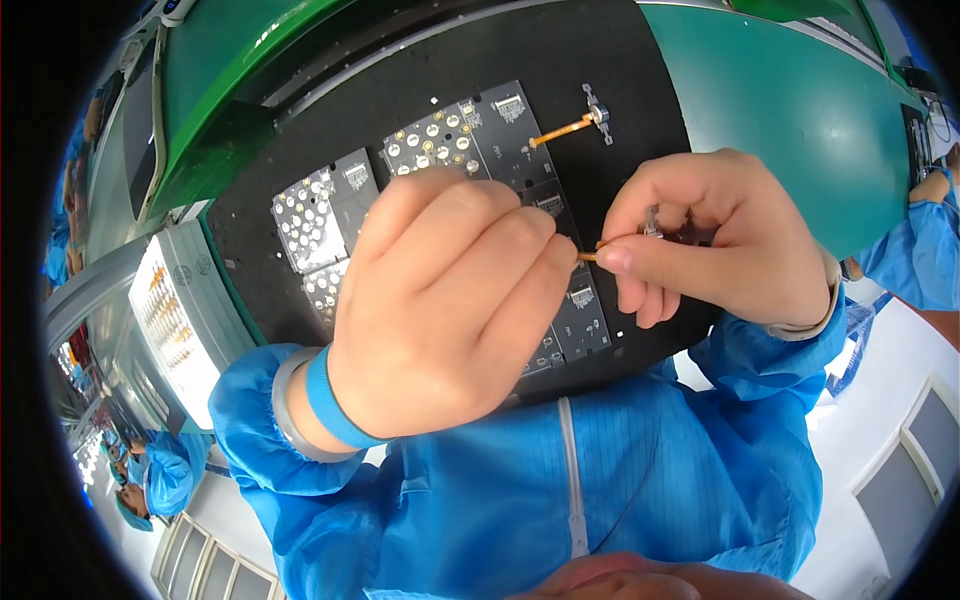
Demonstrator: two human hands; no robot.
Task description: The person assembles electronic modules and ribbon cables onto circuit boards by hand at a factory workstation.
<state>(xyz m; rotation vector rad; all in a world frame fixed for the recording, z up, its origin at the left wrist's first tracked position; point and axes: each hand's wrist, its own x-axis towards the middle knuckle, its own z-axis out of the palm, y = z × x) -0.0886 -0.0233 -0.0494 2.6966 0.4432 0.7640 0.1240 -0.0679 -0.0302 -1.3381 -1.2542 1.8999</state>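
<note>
My right hand (pixel 725 240) pinches a short orange flex cable (pixel 588 257) between thumb and finger. A small metal part (pixel 652 222) shows among its curled fingers. My left hand (pixel 450 290), with a blue band at the wrist, is closed right beside the cable's free end. Its thumb and fingertips are hidden, so what it grips cannot be made out. Beneath both hands lie dark circuit boards (pixel 430 145) with round silvery pads and white connectors. Another orange flex cable (pixel 565 131) extends from a board's right edge to a small metal-bracketed part (pixel 598 114).
The boards rest on a black mat (pixel 640 60) over a green table (pixel 780 110). A white tray (pixel 185 320) with rows of small orange parts stands at the left. A green curved frame (pixel 230 90) rises at the upper left. Other people in blue (pixel 915 250) sit at both sides.
</note>
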